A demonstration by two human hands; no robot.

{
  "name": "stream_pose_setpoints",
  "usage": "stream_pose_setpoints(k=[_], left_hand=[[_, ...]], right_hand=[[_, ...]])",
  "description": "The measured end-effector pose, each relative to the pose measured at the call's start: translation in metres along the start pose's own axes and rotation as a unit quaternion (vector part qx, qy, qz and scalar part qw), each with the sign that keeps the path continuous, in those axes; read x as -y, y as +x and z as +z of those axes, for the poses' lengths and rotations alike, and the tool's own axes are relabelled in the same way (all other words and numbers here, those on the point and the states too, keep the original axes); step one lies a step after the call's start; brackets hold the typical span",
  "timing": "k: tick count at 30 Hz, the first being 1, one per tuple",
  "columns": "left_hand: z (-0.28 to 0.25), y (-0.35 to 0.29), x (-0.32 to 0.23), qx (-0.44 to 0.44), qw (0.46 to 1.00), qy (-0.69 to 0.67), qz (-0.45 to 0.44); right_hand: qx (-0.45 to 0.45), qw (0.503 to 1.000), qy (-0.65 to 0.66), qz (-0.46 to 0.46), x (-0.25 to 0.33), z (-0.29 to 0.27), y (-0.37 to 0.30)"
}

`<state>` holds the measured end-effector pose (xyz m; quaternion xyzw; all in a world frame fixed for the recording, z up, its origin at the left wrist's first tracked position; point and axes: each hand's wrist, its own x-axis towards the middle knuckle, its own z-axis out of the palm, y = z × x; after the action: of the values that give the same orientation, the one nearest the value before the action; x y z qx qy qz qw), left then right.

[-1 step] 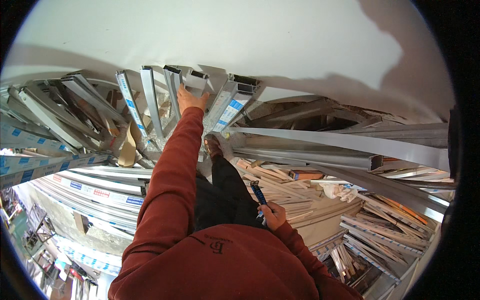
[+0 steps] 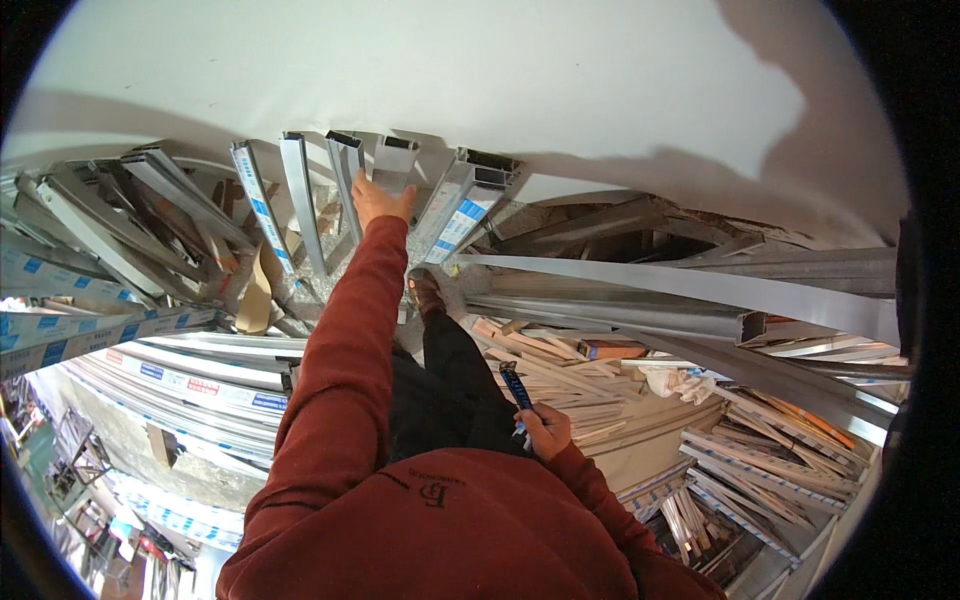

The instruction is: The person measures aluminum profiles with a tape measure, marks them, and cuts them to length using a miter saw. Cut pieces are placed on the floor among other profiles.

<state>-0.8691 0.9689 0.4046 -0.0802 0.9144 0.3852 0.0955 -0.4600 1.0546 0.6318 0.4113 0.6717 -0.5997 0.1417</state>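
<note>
My left hand (image 2: 380, 200) reaches far forward, its red sleeve stretched out, and grips a grey aluminium profile (image 2: 397, 160) that leans upright against the white wall (image 2: 480, 80). More upright profiles with blue labels (image 2: 300, 200) stand close on either side of it. My right hand (image 2: 545, 430) is held low near my body and is closed on a slim blue and black tool (image 2: 515, 385) that points forward. My dark trouser leg and brown shoe (image 2: 425, 290) show between the two hands.
Long grey profiles (image 2: 700, 290) lie across the right side. Below them is a heap of pale strips and offcuts (image 2: 570, 375). Stacks of labelled profiles (image 2: 180, 375) fill the left, and bundles of thin sections (image 2: 770, 460) sit at the lower right.
</note>
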Motion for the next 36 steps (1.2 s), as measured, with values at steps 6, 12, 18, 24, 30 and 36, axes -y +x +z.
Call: stream_pose_setpoints(k=[6,12,18,24,30,36], left_hand=[[0.038,-0.039,0.026,0.031,0.998,-0.032,0.038],[0.032,-0.059,0.062,0.053,0.996,-0.052,-0.052],[-0.041,0.035,0.124,-0.189,0.968,-0.065,-0.154],[-0.110,0.147,0.150,-0.237,0.969,-0.002,-0.074],[-0.124,0.221,0.151,-0.151,0.986,0.048,-0.047],[-0.136,0.205,0.179,-0.126,0.989,0.076,-0.012]], right_hand=[[0.018,1.000,-0.020,0.014,0.000,0.001,0.006],[0.018,0.997,-0.064,0.032,0.014,0.007,0.013],[0.020,0.996,-0.085,0.019,0.007,0.010,0.025],[0.040,0.989,-0.137,0.031,-0.010,0.020,0.032],[0.060,0.976,-0.200,0.059,-0.020,0.039,0.040],[0.072,0.972,-0.209,0.080,-0.025,0.061,0.042]])
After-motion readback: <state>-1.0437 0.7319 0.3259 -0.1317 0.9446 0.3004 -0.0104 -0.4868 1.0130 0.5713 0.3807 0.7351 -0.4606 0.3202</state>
